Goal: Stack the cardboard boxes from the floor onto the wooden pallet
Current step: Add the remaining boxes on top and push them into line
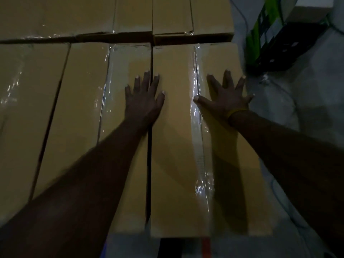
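Both hands lie flat with fingers spread wide, holding nothing. The left hand presses across the seam between two long cardboard boxes; the right hand, at its 3 o'clock, rests on the rightmost box. More boxes lie at 12 o'clock beyond the fingertips.

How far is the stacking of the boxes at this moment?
Done: a layer of long cardboard boxes already lies side by side. In hand: left hand and right hand press flat on the rightmost boxes. Left: cannot tell; the floor and pallet are mostly hidden.
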Demonstrator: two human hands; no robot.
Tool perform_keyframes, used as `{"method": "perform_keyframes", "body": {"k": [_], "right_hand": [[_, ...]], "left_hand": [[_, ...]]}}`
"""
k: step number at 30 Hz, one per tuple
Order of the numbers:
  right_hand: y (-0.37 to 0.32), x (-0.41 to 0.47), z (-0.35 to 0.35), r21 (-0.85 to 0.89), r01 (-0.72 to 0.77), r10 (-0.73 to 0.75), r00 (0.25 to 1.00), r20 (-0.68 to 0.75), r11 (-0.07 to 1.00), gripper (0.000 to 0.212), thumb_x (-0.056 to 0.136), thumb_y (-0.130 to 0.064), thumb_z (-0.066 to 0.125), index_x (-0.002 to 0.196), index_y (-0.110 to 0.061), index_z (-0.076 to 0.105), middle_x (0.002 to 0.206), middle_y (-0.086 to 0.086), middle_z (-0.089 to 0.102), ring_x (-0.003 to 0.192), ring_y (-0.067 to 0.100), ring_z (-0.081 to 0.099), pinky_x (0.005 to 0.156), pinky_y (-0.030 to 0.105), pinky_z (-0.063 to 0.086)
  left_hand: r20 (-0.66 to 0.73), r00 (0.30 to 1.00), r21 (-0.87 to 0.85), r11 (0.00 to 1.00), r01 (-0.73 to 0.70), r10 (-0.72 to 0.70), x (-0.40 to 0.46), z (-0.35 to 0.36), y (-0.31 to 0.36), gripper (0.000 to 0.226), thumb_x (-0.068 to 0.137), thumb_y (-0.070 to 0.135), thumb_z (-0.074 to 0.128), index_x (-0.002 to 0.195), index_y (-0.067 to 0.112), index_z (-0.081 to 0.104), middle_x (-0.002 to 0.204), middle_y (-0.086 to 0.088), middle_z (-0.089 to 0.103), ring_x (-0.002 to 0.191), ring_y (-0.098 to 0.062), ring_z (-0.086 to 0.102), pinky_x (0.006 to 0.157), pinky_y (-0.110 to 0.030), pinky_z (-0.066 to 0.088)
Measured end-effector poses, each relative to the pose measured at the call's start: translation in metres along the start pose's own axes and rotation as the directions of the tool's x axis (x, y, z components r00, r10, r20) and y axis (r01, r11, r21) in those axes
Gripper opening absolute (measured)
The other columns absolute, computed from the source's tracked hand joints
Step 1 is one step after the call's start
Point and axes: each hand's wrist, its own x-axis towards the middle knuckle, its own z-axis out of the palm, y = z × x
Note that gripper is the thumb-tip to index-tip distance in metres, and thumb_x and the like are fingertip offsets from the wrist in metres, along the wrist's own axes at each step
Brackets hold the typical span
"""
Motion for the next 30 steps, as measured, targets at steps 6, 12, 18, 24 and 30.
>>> {"method": "perform_keyframes", "body": {"k": [6, 12, 18, 24, 30], "right_hand": [[0.015, -0.099, 0.025, 0.097, -0.107, 0.102, 0.993, 0.059, 0.99, 0.104, 0.073, -0.087, 0.052, 0.156, -0.048, 0.001, 0.165, 0.002, -0.023, 0.146, 0.055, -0.012, 0.107, 0.077, 0.019], [0.006, -0.129, 0.035, 0.098, -0.104, 0.1, 0.994, 0.043, 0.99, 0.105, 0.077, -0.081, 0.056, 0.158, -0.042, 0.003, 0.164, 0.009, -0.023, 0.144, 0.06, -0.005, 0.107, 0.072, 0.024], [0.013, -0.135, 0.013, -0.035, 0.027, -0.021, 0.988, 0.156, 0.999, 0.099, 0.089, -0.068, 0.053, 0.161, -0.026, 0.0, 0.162, 0.024, -0.019, 0.149, 0.049, -0.012, 0.117, 0.067, -0.003], [0.024, -0.194, 0.046, -0.049, 0.135, -0.121, 0.968, 0.218, 0.99, 0.111, 0.072, -0.083, 0.056, 0.157, -0.043, -0.003, 0.164, 0.007, -0.024, 0.148, 0.045, -0.021, 0.108, 0.08, 0.005], [0.032, -0.267, 0.082, -0.256, 0.351, -0.249, 0.9, 0.358, 0.901, 0.136, 0.047, -0.098, 0.052, 0.149, -0.049, -0.024, 0.16, 0.004, -0.035, 0.146, 0.046, -0.025, 0.105, 0.081, -0.002]], "left_hand": [[0.021, 0.998, -0.03, 0.998, 0.056, -0.055, -0.125, 0.007, 0.012, 0.063, 0.103, 0.055, 0.018, 0.16, 0.03, 0.004, 0.168, -0.002, -0.003, 0.154, -0.027, -0.001, 0.122, -0.054, 0.003], [0.028, 0.989, -0.063, 0.987, 0.147, -0.145, -0.226, 0.011, 0.036, 0.064, 0.103, 0.056, 0.018, 0.159, 0.029, 0.003, 0.168, -0.003, -0.007, 0.154, -0.028, -0.004, 0.121, -0.054, 0.001], [0.054, 0.994, -0.036, 0.995, 0.098, -0.096, -0.249, 0.016, 0.035, 0.068, 0.101, 0.061, 0.015, 0.159, 0.029, -0.002, 0.167, -0.002, -0.009, 0.154, -0.027, -0.006, 0.121, -0.054, 0.0], [0.172, 0.982, -0.041, 0.995, 0.088, -0.08, -0.25, 0.003, 0.028, 0.071, 0.099, 0.067, 0.02, 0.158, 0.034, -0.002, 0.167, 0.002, -0.014, 0.153, -0.027, -0.008, 0.119, -0.06, 0.001], [0.205, 0.978, -0.005, 1.0, -0.022, 0.022, -0.315, 0.01, 0.029, 0.084, 0.09, 0.079, 0.02, 0.157, 0.037, -0.006, 0.166, -0.001, -0.019, 0.152, -0.029, -0.014, 0.116, -0.064, -0.005]]}}
